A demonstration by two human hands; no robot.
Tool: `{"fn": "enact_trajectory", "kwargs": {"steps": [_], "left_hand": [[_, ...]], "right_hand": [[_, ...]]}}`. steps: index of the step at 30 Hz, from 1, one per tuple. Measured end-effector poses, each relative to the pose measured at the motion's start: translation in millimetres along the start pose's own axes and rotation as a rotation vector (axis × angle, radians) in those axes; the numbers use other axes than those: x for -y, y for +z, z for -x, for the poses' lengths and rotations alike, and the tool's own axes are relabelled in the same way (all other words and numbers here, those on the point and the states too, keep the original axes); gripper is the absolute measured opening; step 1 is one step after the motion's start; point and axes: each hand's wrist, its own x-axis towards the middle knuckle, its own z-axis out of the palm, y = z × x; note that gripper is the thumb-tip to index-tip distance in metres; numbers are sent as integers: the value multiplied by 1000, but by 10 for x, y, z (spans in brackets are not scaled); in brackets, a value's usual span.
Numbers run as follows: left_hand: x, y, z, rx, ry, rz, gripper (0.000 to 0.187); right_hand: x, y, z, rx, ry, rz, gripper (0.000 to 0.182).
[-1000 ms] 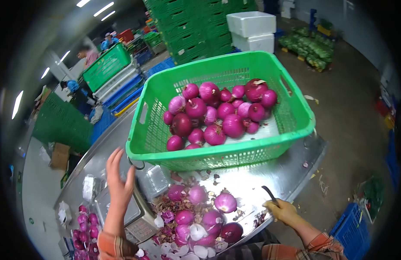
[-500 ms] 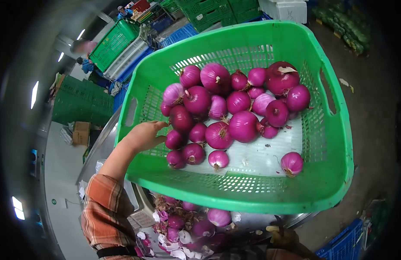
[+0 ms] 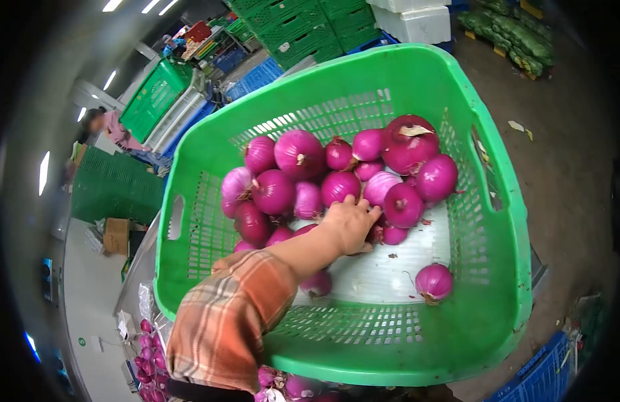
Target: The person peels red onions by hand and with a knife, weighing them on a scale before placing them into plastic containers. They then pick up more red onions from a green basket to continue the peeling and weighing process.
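Observation:
My left hand (image 3: 350, 224), in a plaid sleeve, reaches into a green plastic basket (image 3: 417, 355). Its fingers curl over a red onion that the palm mostly covers. Right beside the fingertips are other red onions, one with its root end turned up (image 3: 403, 205). A large onion (image 3: 409, 144) with a loose flake of dry skin sits at the back right. One small onion (image 3: 434, 281) lies apart at the front right. My forearm hides part of the front row. My right hand is out of sight.
Below the basket's near side are more onions (image 3: 300, 386). Another group of onions (image 3: 149, 362) lies at the lower left. Green crates (image 3: 303, 33) and white foam boxes (image 3: 417, 23) are stacked behind. A blue crate (image 3: 534, 375) stands lower right. A person (image 3: 115, 127) is in the background.
My left hand has moved from the basket's left side to the right, over the middle onions, and closed on one. The view has shifted, and my right hand has dropped out of sight.

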Motion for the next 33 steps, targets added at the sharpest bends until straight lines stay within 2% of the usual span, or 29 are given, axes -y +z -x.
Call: {"fn": "enact_trajectory", "kwargs": {"steps": [3, 4, 7, 9, 10, 11, 13, 15, 19, 20, 23, 26, 27, 29, 30, 31, 33], "left_hand": [[-169, 26, -169, 93, -85, -120, 68], [-203, 74, -122, -19, -57, -210, 65], [-60, -357, -188, 278, -86, 44, 68], [-51, -739, -185, 95, -243, 273, 71], [-151, -824, -169, -178, -244, 275, 73], [-193, -785, -207, -470, -30, 176, 73], [-425, -859, -334, -563, 149, -13, 80], [-652, -817, -510, -367, 107, -32, 80], [-714, -649, -676, -506, 90, 73, 79], [-686, -685, -647, -466, 78, 107, 79], [-592, -758, -388, -606, 72, 225, 76], [-464, -1121, 355, -612, 126, 710, 81], [-448, -1229, 693, -589, 112, 909, 83], [-362, -1327, 1415, -627, 73, 1017, 86], [-356, -1276, 1770, -629, 107, 1256, 90], [-292, -1123, 2110, -663, 102, 1359, 97], [-643, -872, 2734, -873, -44, 1789, 110]], "right_hand": [[-5, 1, 6, -8, -16, -22, 29], [-15, 0, 15, -10, -23, -28, 29], [-57, 0, 26, -20, -46, -45, 30], [-83, 6, 46, -28, -60, -56, 30], [-92, 11, 57, -31, -65, -58, 30], [-103, 16, 73, -37, -70, -67, 31], [-116, 14, 77, -41, -83, -75, 31], [-148, 32, 95, -48, -105, -79, 32], [-195, 93, 156, -64, -180, -89, 33], [-223, 127, 184, -65, -217, -93, 33], [-342, 234, 279, -76, -336, -118, 34], [-971, 342, 121, -97, -403, -219, 33], [-974, 329, 118, -199, -533, 56, 33], [-907, 305, 125, -384, -794, 617, 33], [-770, 329, 184, -227, -250, 189, 33], [-609, 315, 230, -255, -273, 263, 33], [-349, 318, 305, -309, -315, 412, 32]]}}
